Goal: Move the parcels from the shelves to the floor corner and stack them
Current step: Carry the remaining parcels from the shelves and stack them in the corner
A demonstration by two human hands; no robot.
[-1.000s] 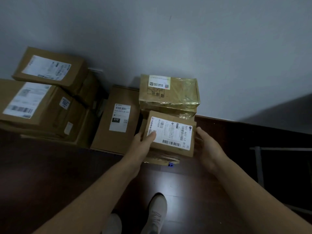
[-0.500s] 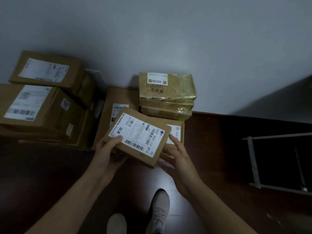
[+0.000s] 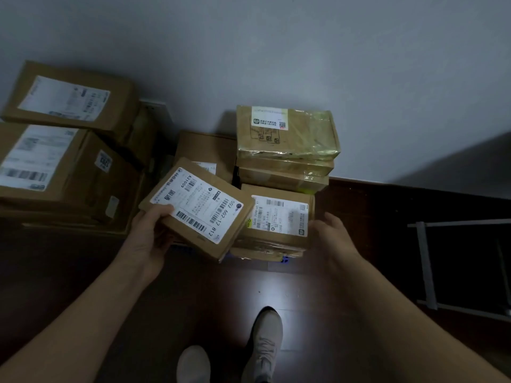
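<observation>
Left hand point(image 3: 149, 239) grips the parcel point(image 3: 199, 208) by its near-left corner, thumb on the label. I see the parcel tilted, covering part of a flat box point(image 3: 204, 147) at its 12 o'clock. Right hand point(image 3: 331, 236) is loose, fingers relaxed, holding nothing, just beside the right edge of the low stack point(image 3: 279, 217) at the parcel's 3 o'clock; I can't tell if it touches. Taped boxes point(image 3: 287, 134) sit at 1 o'clock against the wall point(image 3: 276, 51). Big boxes point(image 3: 55, 167) are at 9 o'clock, shoes point(image 3: 265, 338) at 6 on the floor point(image 3: 83, 258).
</observation>
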